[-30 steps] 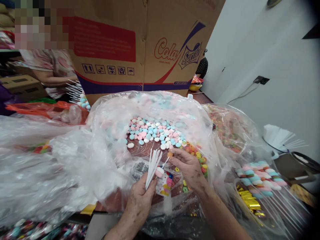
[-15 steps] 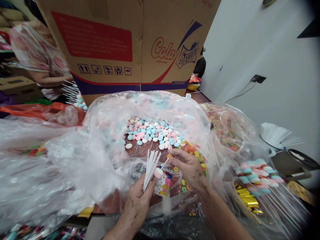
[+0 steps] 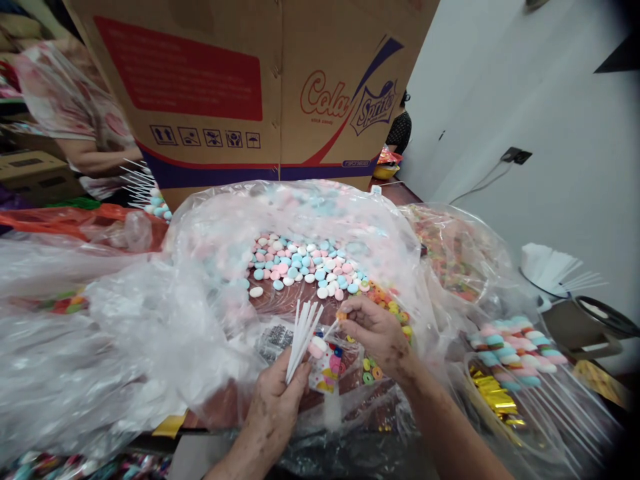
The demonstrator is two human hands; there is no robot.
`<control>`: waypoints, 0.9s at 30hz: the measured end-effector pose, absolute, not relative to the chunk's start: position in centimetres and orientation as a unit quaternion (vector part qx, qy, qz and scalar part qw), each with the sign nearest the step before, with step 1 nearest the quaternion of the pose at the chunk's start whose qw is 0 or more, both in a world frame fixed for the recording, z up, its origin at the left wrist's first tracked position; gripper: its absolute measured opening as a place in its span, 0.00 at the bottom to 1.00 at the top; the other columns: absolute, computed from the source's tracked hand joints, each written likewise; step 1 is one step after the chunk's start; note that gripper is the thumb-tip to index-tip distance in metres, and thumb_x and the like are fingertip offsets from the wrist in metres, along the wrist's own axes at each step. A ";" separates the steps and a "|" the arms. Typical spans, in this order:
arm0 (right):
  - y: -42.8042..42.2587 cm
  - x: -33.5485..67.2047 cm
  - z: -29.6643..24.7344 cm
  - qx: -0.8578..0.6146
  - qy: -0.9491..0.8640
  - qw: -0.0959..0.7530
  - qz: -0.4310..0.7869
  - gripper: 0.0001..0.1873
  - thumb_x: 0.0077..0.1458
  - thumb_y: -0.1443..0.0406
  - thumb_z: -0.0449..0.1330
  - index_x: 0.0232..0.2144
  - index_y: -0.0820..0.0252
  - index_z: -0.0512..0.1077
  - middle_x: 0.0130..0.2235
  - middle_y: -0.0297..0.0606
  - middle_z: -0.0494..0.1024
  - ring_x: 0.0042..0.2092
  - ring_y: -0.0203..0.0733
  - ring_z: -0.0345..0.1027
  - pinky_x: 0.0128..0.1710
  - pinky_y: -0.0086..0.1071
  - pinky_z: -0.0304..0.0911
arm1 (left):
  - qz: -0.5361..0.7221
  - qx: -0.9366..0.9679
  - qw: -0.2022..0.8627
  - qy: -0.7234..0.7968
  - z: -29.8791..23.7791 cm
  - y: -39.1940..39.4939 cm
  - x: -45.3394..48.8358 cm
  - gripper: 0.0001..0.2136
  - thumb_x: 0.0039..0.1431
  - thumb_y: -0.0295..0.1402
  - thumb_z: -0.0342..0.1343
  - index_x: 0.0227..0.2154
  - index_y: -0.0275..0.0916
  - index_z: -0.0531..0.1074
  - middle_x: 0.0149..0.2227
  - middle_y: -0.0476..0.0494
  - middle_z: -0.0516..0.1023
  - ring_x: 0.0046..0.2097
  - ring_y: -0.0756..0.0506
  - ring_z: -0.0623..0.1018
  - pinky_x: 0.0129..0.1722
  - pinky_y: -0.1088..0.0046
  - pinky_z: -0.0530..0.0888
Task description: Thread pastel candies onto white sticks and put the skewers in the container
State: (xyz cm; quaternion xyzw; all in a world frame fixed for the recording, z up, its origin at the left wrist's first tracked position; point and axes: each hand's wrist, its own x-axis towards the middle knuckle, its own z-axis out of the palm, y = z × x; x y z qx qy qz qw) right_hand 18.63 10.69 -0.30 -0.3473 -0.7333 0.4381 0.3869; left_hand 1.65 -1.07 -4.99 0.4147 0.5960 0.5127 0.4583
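My left hand [image 3: 276, 410] is closed round a bundle of thin white sticks [image 3: 302, 333] that fan upward; one stick carries a pink-and-white marshmallow candy [image 3: 317, 346]. My right hand [image 3: 376, 331] pinches a small orange ring candy [image 3: 341, 315] at the tip of that stick. Just beyond the hands, pink, blue and white marshmallow candies [image 3: 305, 263] lie in an open clear plastic bag [image 3: 210, 267]. Colourful ring candies [image 3: 393, 310] lie beside my right hand.
A large cardboard box [image 3: 260, 93] stands behind the bag. Finished candy skewers [image 3: 515, 350] lie in a container at right, with gold foil [image 3: 493, 397] below them. Another bag of candy [image 3: 453, 257] sits at right. A person in a floral shirt [image 3: 75, 113] works at far left.
My right hand has drawn slightly nearer the stick bundle with the orange ring. The view has shifted a little; the left hand keeps its grip.
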 end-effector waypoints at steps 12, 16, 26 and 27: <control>11.0 18.8 0.3 -0.331 -0.759 0.408 0.385 0.07 0.53 0.65 0.62 0.36 0.56 0.78 0.35 0.37 0.78 0.37 0.40 0.72 0.39 0.34 0.68 | 0.525 0.409 0.435 0.607 -4.2 -1.2 1.9 0.13 0.58 0.41 0.56 0.35 0.39 0.80 0.19 0.53 0.68 0.24 0.47 0.66 0.26 0.72 0.66; 10.9 18.5 -0.2 -0.377 -0.623 0.437 0.528 0.08 0.49 0.61 0.68 0.32 0.56 0.75 0.30 0.34 0.78 0.31 0.40 0.73 0.33 0.35 0.71 | 0.524 0.404 0.438 0.608 -4.2 -1.3 1.8 0.13 0.58 0.41 0.56 0.36 0.40 0.81 0.19 0.53 0.69 0.24 0.46 0.68 0.27 0.72 0.68; 10.3 17.3 -0.3 -0.380 -0.396 0.483 0.683 0.14 0.39 0.61 0.74 0.25 0.60 0.75 0.31 0.36 0.81 0.28 0.33 0.68 0.26 0.27 0.67 | 0.505 0.428 0.447 0.602 -4.4 -1.2 1.7 0.15 0.61 0.41 0.53 0.41 0.38 0.80 0.20 0.55 0.65 0.23 0.48 0.62 0.27 0.72 0.65; 10.2 17.2 -0.2 -0.378 -0.384 0.482 0.691 0.15 0.38 0.61 0.75 0.24 0.60 0.74 0.30 0.35 0.80 0.27 0.33 0.68 0.26 0.27 0.67 | 0.500 0.437 0.446 0.600 -4.6 -1.2 1.6 0.16 0.61 0.41 0.53 0.42 0.38 0.80 0.20 0.55 0.65 0.23 0.48 0.62 0.28 0.72 0.65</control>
